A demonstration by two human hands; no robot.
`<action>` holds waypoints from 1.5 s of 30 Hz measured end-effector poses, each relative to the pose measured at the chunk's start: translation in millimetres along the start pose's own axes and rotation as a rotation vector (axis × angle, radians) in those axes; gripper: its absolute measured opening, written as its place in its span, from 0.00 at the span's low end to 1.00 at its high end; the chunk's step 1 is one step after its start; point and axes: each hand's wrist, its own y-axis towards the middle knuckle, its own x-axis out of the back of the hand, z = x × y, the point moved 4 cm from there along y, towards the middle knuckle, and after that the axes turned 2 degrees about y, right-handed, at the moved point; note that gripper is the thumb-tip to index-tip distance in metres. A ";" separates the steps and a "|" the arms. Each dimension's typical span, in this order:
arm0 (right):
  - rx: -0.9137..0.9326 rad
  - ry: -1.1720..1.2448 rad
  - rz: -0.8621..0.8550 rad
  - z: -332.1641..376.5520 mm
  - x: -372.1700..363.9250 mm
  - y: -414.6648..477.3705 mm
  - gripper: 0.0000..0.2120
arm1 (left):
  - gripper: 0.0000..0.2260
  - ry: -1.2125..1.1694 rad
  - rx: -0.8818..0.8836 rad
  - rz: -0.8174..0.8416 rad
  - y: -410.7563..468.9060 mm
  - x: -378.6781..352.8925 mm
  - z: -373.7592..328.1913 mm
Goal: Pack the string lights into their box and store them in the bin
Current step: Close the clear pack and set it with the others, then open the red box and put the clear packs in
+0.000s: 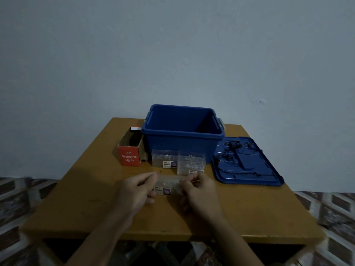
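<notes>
A wooden table [76, 198] with an orange-brown top lies under the left hand [134, 191] and the right hand [199, 191] and runs on past them to a plain, pale blue-grey wall [172, 45]. The wall has one small dark mark [262, 100] far beyond the right hand. Outward of each hand, past the table's edges, is a floor [23, 194] patterned in grey and white; the light is dim.

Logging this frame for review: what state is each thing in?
Bin: open, lid off.
Lid: flat on table, beside bin.
String lights: loose, tangled on lid.
Red box: open, on table.
Spare packets: lying before bin.
Held packet: pinched by left hand and right hand.
</notes>
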 end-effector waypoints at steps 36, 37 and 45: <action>0.220 -0.344 0.086 49.9 -66.2 26.3 0.05 | 0.05 0.178 -0.131 -0.478 42.9 72.5 -53.4; 0.219 -0.333 0.103 55.7 -75.1 28.3 0.05 | 0.06 0.199 -0.126 -0.456 50.0 76.6 -56.8; 0.101 -0.259 0.142 72.2 -124.8 51.5 0.18 | 0.14 0.127 0.046 -0.145 81.4 74.9 -48.8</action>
